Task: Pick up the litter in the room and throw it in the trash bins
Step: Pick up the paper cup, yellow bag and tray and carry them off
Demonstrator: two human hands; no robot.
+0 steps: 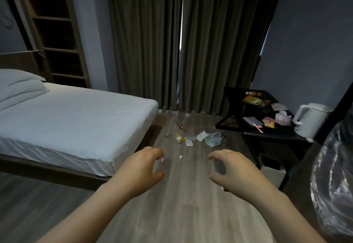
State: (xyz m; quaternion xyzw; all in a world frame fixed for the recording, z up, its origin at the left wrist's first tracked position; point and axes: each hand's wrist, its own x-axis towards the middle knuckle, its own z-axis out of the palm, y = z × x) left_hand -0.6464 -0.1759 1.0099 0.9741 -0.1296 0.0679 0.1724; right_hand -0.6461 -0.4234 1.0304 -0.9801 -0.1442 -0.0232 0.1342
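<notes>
Litter lies scattered on the wooden floor ahead: a crumpled plastic bag (213, 139), white paper pieces (202, 136), a small white cup (179, 139), a white lid (189, 143) and a red wrapper (181, 127) farther back. A tiny white scrap (180, 157) and a pink candy wrapper (163, 160) lie nearer. My left hand (142, 168) hovers with loosely curled fingers just beside the pink wrapper, holding nothing. My right hand (231, 168) hangs the same way, empty. A bin lined with clear plastic (334, 181) stands at the right edge.
A white bed (76, 116) fills the left. A black side table (267, 126) at right carries packets, tissues and a white kettle (309, 120). Dark curtains (181, 42) hang behind the litter. A small dark box (271, 168) sits under the table.
</notes>
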